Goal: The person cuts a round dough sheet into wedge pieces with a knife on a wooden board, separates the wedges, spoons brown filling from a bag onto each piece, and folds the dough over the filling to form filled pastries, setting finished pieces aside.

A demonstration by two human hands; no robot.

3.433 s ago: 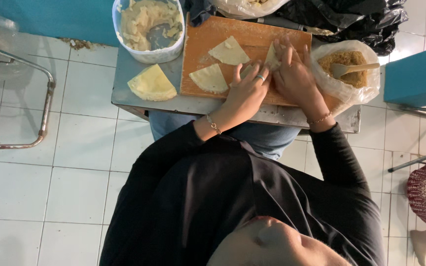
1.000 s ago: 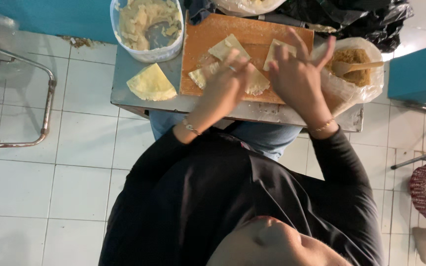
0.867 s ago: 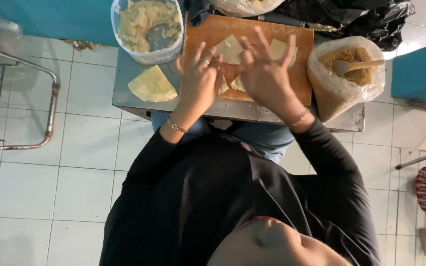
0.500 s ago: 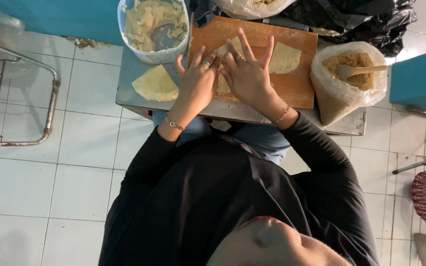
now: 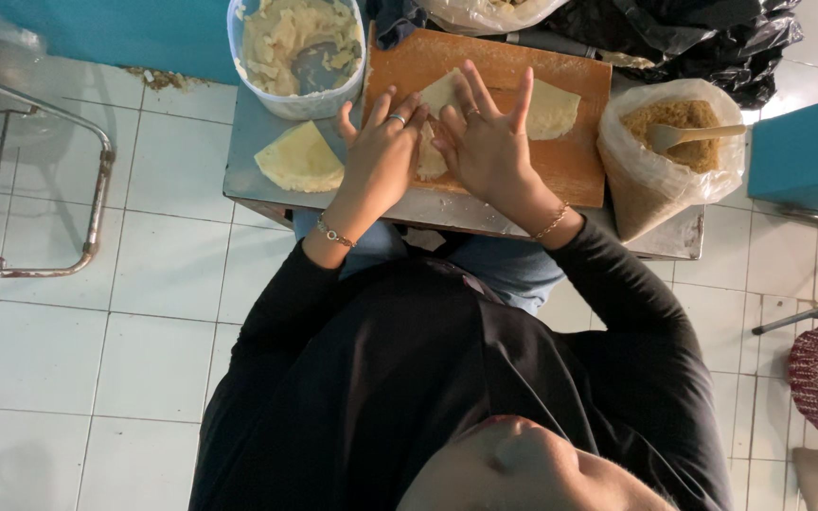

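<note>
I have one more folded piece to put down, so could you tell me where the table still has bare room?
Bare metal table shows along the left edge around the folded dough piece, below the tub. The board is bare at its lower right, beside the crumb bag. Crowded: mid-board, under the left hand and right hand.

Black sleeves, bracelets (rings, seemingly)

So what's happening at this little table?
A person presses both hands, the left hand and the right hand, flat on a pale dough sheet lying on a wooden board. A folded dough piece lies beside the board, with a tub of filling and a bag of brown crumbs close by.
</note>
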